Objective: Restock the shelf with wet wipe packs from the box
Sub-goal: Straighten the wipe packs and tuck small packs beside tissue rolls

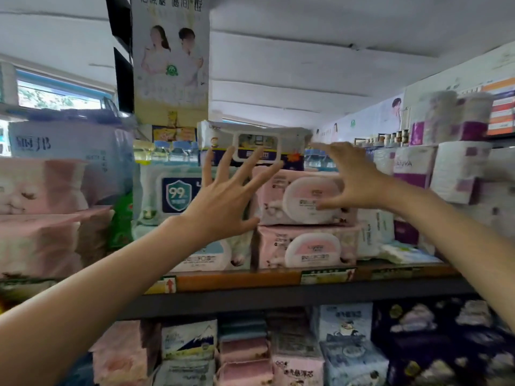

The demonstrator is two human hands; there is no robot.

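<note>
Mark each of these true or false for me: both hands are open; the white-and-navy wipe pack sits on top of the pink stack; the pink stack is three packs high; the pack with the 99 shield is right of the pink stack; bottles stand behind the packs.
1. Both hands are open. True: the left hand and right hand show spread fingers, gripping nothing.
2. The white-and-navy wipe pack sits on top of the pink stack. True.
3. The pink stack is three packs high. False: two pink packs.
4. The 99 shield pack is right of the pink stack. False: left of it.
5. Bottles stand behind the packs. True.
</note>
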